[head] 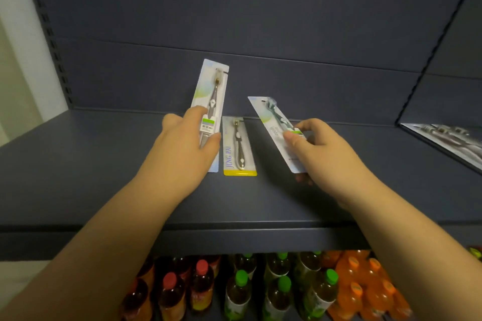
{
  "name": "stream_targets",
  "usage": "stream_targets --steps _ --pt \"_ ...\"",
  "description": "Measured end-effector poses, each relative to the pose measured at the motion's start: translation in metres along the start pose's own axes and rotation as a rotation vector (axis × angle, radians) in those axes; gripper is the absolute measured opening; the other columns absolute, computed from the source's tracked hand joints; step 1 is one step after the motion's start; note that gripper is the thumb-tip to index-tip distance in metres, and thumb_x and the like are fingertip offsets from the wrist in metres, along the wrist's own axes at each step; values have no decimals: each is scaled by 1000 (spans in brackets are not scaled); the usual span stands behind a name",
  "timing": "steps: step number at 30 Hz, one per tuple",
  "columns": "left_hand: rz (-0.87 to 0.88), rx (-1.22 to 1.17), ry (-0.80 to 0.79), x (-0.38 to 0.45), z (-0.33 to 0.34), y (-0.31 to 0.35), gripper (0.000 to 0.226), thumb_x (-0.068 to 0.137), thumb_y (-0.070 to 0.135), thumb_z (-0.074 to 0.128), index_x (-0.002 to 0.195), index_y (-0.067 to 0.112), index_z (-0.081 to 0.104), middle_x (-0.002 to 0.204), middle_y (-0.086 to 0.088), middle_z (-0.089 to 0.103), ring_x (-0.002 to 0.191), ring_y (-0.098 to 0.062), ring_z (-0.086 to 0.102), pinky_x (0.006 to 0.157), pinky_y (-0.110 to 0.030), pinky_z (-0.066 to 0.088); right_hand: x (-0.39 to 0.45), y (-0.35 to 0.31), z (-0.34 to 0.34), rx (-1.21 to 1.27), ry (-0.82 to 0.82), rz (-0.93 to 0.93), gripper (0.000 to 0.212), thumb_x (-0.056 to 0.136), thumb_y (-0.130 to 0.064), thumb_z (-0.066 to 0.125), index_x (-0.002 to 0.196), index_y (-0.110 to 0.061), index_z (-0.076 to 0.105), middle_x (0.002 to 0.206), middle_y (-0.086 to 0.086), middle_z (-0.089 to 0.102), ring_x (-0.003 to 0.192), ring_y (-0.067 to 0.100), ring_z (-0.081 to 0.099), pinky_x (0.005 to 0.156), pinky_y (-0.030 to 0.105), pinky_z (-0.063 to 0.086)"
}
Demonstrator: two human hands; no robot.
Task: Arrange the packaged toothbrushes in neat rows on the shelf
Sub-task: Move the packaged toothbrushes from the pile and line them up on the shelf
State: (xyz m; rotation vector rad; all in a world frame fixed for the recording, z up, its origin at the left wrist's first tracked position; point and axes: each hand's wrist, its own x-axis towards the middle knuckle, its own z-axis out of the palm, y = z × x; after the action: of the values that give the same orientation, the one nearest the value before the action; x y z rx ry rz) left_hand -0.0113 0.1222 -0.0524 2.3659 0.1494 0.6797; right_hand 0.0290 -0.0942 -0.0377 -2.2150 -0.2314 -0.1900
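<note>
Left of the yellow-edged toothbrush pack (239, 147) lying flat on the shelf (104, 159): left hand (187, 143), grip curled round a tilted-up grey-brush pack (211, 101). Right of it: right hand (320, 148), grip pinching a slanted green-brush pack (273, 128), raised. Below the shelf: bottles (260, 292).

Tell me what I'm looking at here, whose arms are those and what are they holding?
Those arms belong to a person wearing a camera on their head, so you see what they see, looking down at a dark shop shelf. Their left hand holds one packaged toothbrush, tipped up at its far end. Their right hand pinches another pack, tilted above the shelf. Between them a third pack with a yellow edge lies flat. On the shelf below stand drink bottles with red, green and orange caps.
</note>
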Motion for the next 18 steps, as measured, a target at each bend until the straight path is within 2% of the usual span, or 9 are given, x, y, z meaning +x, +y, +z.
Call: stream_targets --steps 1,3,7,9,11,13,15,18 --pt "14 -19 -2 -3 3 8 43 96 43 50 136 35 38 116 3 36 79 -10 47 59 -15 32 -5 4 -8 -34 22 -14 21 95 -53 48 107 -35 52 85 -7 66 53 15 65 57 37 56" --pt "21 -70 -16 -10 12 27 41 94 45 50 132 38 39 120 2 40 85 -13 50 63 -21 35 -16 12 -24 -124 70 -55 23 94 -57 46 105 -38 50 82 -7 66 61 17 65 63 41 56" --pt "44 -170 -59 -32 37 66 38 91 47 52 127 42 41 124 7 45 96 -13 52 75 -27 39 -32 30 -55 -219 150 -99 27 93 -61 45 106 -37 49 75 -7 64 66 12 61 59 37 50" --pt "75 -195 -87 -42 52 86 36 91 50 50 124 44 39 123 10 49 92 -7 53 72 -25 41 -39 41 -70 -249 183 -101 29 92 -61 46 105 -36 49 72 -6 62 67 10 58 58 35 47" --pt "77 -223 -127 -50 69 106 35 91 52 49 123 45 36 122 13 49 87 -2 51 66 -16 37 -47 55 -87 -277 207 -95 30 92 -62 45 104 -35 49 69 -6 60 67 9 57 58 34 45" --pt "74 -260 -158 -60 85 129 36 91 51 49 124 47 33 121 13 46 87 -4 51 65 -19 36 -55 71 -107 -298 223 -77 32 92 -63 44 105 -34 48 69 -6 59 66 8 56 58 33 45" --pt "87 -281 -179 -69 102 151 41 92 49 50 126 49 28 119 13 42 93 -9 49 71 -26 36 -63 88 -129 -321 230 -49 33 92 -64 43 106 -35 46 70 -6 60 66 7 55 58 33 45" --pt "100 -304 -208 -79 128 184 46 92 47 51 131 49 26 122 14 39 97 -8 48 66 -20 37 -75 116 -163 -354 225 -16 33 92 -64 42 109 -36 44 73 -6 61 68 7 56 61 36 48"
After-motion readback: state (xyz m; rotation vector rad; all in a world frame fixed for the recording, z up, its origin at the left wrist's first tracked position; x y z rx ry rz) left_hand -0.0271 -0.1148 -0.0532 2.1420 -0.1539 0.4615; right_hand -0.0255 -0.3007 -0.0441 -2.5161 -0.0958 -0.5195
